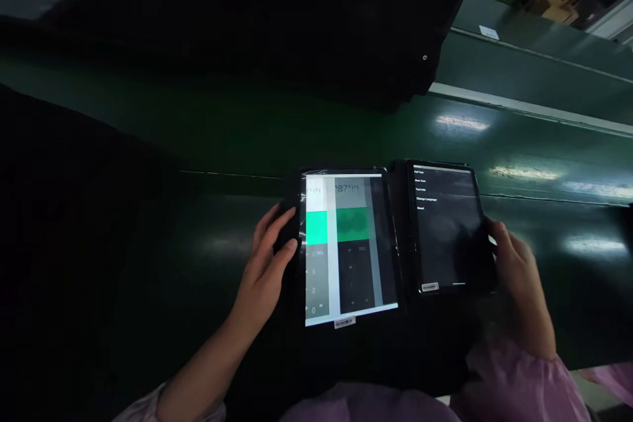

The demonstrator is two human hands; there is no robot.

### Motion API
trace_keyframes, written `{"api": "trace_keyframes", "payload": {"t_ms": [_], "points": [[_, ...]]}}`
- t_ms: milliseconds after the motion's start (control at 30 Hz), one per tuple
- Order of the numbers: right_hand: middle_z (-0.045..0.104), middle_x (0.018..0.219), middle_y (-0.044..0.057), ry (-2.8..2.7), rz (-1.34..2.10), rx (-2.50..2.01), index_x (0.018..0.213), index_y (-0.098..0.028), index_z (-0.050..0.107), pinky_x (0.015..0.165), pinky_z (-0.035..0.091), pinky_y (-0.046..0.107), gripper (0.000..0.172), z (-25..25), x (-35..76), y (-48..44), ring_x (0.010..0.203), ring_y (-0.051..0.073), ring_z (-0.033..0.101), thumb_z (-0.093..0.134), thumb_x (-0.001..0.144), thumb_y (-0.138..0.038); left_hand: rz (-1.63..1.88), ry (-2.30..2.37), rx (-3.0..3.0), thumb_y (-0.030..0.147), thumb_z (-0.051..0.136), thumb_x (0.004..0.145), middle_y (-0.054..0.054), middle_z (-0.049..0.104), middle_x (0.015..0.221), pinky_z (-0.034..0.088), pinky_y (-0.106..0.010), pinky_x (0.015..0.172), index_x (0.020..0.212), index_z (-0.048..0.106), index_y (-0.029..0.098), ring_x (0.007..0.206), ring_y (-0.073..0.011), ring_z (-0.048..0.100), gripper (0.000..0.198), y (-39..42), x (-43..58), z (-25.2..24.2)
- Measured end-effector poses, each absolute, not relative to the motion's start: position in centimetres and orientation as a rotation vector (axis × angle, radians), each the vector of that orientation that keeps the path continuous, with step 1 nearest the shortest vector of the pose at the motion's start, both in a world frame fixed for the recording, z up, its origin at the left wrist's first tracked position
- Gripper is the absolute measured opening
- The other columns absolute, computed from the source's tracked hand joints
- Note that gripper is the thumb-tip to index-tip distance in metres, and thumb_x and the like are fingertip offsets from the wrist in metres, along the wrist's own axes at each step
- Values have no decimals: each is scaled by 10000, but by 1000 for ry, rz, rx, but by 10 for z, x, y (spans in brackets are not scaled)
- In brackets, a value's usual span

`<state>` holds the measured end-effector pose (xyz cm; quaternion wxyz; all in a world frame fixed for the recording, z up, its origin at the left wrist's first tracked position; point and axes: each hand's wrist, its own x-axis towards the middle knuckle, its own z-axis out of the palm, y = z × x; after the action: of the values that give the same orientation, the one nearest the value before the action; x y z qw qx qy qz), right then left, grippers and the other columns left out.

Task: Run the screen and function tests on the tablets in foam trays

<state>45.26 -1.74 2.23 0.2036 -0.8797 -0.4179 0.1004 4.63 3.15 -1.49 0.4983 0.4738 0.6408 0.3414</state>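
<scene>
long, glossy, dark green work bench point(539, 211), bright light streaks across it. on it, side by side with a narrow dark gap: a black-rimmed rectangular glass tablet point(352, 257), lit white, grey and bright green with calculator keys, and to its right a black-screened rectangular glass tablet point(450, 237) with a short white text menu. whether both lie fully flat, cannot tell. handling, by judgement: each fairly light, flat, stiff; glass likely slick, corners and face probably fragile in a drop. best hold: the long side edges, thumb on the rim, fingers beneath, palm off the screen. left hand point(266, 267): thumb and fingers spread apart along the calculator tablet's left edge, no pinch visible. right hand point(521, 283), slightly blurred: at the menu tablet's right edge; pinching or merely resting, cannot tell. smallest: a white printed label point(345, 322) at the calculator tablet's bottom edge, a white barcode sticker point(430, 287) at the menu tablet's lower left corner; both might peel if rubbed.
</scene>
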Motion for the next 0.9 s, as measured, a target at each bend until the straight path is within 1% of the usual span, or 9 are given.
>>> {"api": "trace_keyframes", "payload": {"t_ms": [167, 267, 300, 367, 433, 500, 600, 767, 900], "points": [[807, 1077, 152, -1083, 388, -2484, 1225, -209, 789, 925, 583, 517, 798, 14, 456, -45, 1108, 394, 740, 439, 884, -840, 951, 1562, 1110, 611, 696, 881, -3, 505, 1664, 244, -603, 1338, 1319, 735, 381, 1613, -350, 341, 497, 32, 56, -16], [754, 1294, 152, -1304, 260, -2321, 1330, -237, 739, 1033, 559, 554, 719, 16, 445, -45, 1259, 385, 683, 475, 938, -779, 996, 1559, 1045, 572, 728, 856, -3, 532, 1646, 203, -583, 1351, 1267, 762, 370, 1599, -346, 368, 460, 37, 52, -18], [682, 1438, 151, -1436, 170, -2230, 1354, -252, 727, 1114, 511, 590, 665, 17, 441, -41, 1391, 396, 597, 490, 967, -737, 998, 1559, 1038, 561, 740, 846, -4, 523, 1653, 203, -577, 1352, 1264, 763, 367, 1599, -346, 366, 462, 39, 52, -18], [444, 1690, 112, -1677, 29, -2062, 1365, -284, 724, 1253, 355, 650, 535, 16, 434, -31, 1607, 415, 324, 509, 1020, -632, 1011, 1551, 1028, 542, 755, 824, -18, 507, 1665, 227, -571, 1344, 1249, 762, 348, 1593, -351, 377, 467, 45, 53, -17], [261, 1787, 59, -1806, -26, -1968, 1363, -302, 728, 1304, 234, 687, 442, 13, 431, -21, 1665, 429, 151, 515, 1053, -534, 1025, 1529, 1039, 525, 751, 813, -40, 493, 1674, 253, -560, 1333, 1236, 755, 325, 1586, -355, 389, 467, 54, 56, -16], [227, 1800, 56, -1873, -44, -1895, 1371, -301, 723, 1305, 178, 730, 404, 9, 430, -14, 1653, 454, 188, 530, 1063, -476, 1022, 1513, 1088, 504, 751, 798, -60, 500, 1663, 264, -543, 1328, 1217, 749, 303, 1585, -360, 389, 464, 67, 60, -15], [317, 1768, 79, -1900, -120, -1787, 1361, -298, 732, 1276, 187, 787, 376, 7, 435, -12, 1616, 487, 279, 566, 1056, -440, 987, 1525, 1166, 479, 743, 802, -77, 473, 1669, 291, -542, 1315, 1228, 727, 290, 1583, -363, 391, 467, 86, 63, -16], [441, 1704, -5, -1709, -194, -1819, 1493, -449, 624, 1215, 327, 807, 465, 22, 444, -27, 1592, 490, 332, 572, 1048, -325, 982, 1560, 1254, 438, 769, 770, -113, 410, 1686, 302, -549, 1300, 1294, 668, 283, 1580, -363, 389, 556, 102, 65, -23], [552, 1617, 8, -1590, -218, -1850, 1471, -475, 638, 1132, 459, 777, 490, 31, 441, -38, 1539, 469, 437, 590, 1034, -257, 990, 1558, 1245, 433, 793, 755, -124, 419, 1682, 258, -544, 1322, 1294, 679, 271, 1596, -365, 361, 575, 100, 65, -22]]}}
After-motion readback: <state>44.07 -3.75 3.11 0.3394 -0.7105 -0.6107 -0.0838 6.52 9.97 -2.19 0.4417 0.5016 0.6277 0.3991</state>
